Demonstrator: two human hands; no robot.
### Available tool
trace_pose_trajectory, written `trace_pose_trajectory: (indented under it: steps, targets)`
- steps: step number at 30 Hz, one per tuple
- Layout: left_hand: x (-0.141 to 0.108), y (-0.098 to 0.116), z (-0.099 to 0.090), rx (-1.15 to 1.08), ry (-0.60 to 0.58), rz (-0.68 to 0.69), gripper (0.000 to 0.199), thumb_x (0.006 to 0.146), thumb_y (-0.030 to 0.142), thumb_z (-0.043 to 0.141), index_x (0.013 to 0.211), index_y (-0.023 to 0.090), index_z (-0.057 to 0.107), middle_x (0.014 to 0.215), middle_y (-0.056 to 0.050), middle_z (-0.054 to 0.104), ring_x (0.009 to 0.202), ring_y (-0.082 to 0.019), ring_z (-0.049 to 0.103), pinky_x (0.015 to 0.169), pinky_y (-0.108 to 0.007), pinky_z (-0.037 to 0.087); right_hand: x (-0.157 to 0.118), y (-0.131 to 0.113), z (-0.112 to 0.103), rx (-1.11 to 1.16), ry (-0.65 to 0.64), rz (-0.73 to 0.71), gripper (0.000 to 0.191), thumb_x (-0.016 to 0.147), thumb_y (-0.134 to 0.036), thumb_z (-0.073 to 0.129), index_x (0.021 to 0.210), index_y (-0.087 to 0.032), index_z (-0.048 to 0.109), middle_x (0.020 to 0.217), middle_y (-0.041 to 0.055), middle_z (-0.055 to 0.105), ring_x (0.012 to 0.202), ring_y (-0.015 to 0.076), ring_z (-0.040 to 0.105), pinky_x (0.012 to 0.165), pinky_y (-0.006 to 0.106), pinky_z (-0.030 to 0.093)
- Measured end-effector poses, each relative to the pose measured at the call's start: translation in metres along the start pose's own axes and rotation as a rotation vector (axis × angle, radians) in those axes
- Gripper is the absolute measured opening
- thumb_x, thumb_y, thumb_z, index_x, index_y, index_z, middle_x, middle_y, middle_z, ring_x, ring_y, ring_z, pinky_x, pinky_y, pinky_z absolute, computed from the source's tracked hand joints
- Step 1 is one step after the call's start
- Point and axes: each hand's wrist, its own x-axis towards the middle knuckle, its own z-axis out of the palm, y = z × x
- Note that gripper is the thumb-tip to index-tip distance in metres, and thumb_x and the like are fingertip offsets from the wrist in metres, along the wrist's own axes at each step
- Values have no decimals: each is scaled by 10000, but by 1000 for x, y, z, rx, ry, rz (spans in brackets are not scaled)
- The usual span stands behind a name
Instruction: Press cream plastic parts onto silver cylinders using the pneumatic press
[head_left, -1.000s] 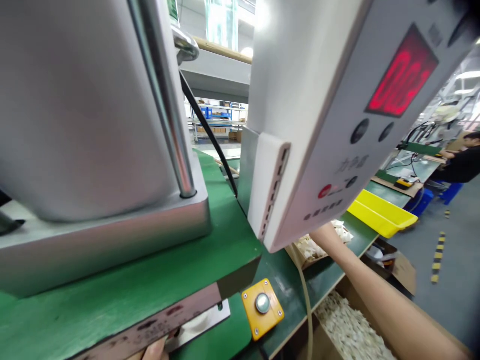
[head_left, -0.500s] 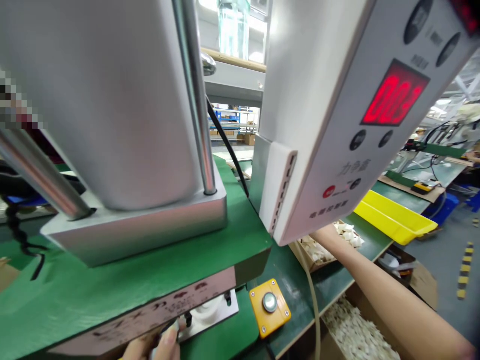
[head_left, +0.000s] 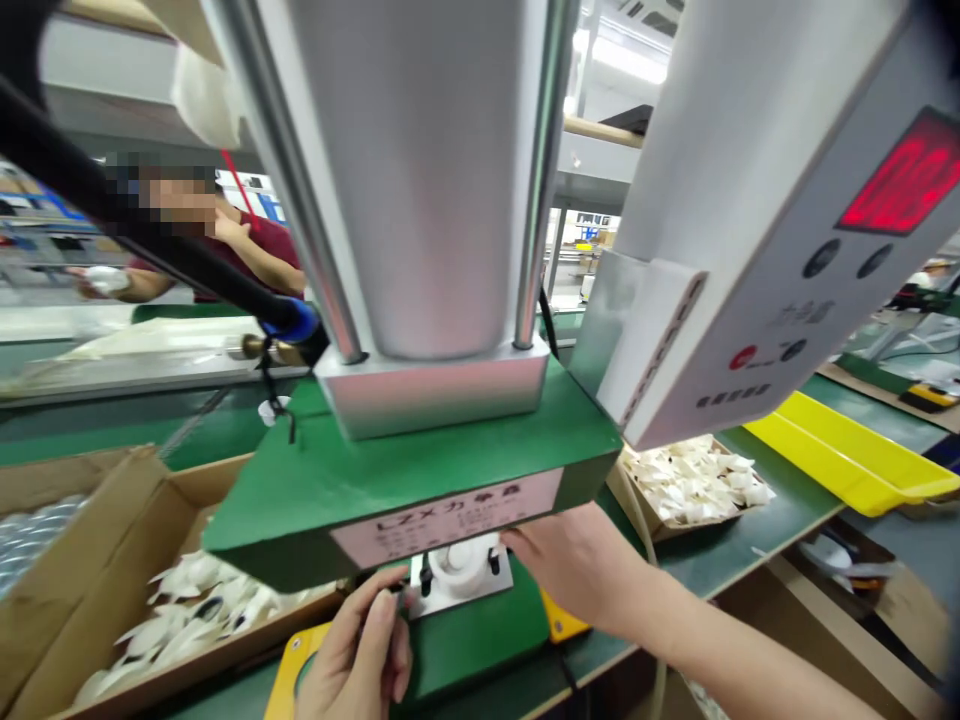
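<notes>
So both hands are in at the press right now. The white round part (head_left: 461, 568) sits on a metal plate (head_left: 484, 596) on the green base (head_left: 472, 655), just under the green press head (head_left: 420, 462). Left hand (head_left: 364, 645) is at the plate's left end with its fingers curled in and something small and dark at the tips. Can't tell if that grip is actually pinching it. Right hand (head_left: 574, 560) comes in from the other side, fingertips by the part and half tucked under the head, so no clue whether that grip is clenched or released.

Silver cylinder (head_left: 435, 180) stands on top between two metal rods, and the controller box (head_left: 720, 250) with the red display (head_left: 904, 175) leans in at the right. There's a yellow button box on either side of the base. On the counter (head_left: 795, 500): a cardboard box (head_left: 142, 540) of white plastic pieces at left, another at right, then a yellow tray (head_left: 862, 460). Across the way, someone in a maroon top (head_left: 262, 240) holds something white.
</notes>
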Motion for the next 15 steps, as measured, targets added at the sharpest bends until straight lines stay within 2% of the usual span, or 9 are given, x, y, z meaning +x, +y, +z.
trace_pose_trajectory:
  steps: [2,4,8,12,15]
  targets:
    - [-2,0,1,-14,-3,-19,425,788,519,613,1080,211,617,564,37,500,517,-100,412,456,-197,330,12,-10,13,-85,-48,-52,187,906,-172,437,964,-206,612,1002,54,611,883,158,531,761,267,417]
    - [-3,0,2,-21,-6,-34,450,799,530,591,1105,201,615,525,45,473,491,-99,400,454,-202,319,19,-15,16,-144,-98,-93,196,885,-169,469,1032,-210,592,1065,53,605,927,169,526,777,269,410]
    - [-4,0,1,-14,-1,-24,501,761,549,624,1096,177,627,503,42,477,469,-106,403,444,-218,309,27,-22,0,-209,-159,-169,251,838,-80,445,1011,-207,575,1018,48,622,926,177,554,820,288,416]
    - [-3,-1,0,19,-23,-11,504,785,544,599,1109,159,608,506,40,485,469,-105,413,443,-218,306,33,-31,-10,-311,-142,-227,349,807,2,367,1067,-124,563,1079,126,617,960,177,585,882,286,428]
    - [-3,-2,0,5,-22,17,471,791,531,600,1106,183,567,497,54,480,455,-100,401,433,-209,310,36,-35,-10,-292,-149,-242,349,808,3,364,1075,-109,559,1084,141,619,981,184,594,909,294,433]
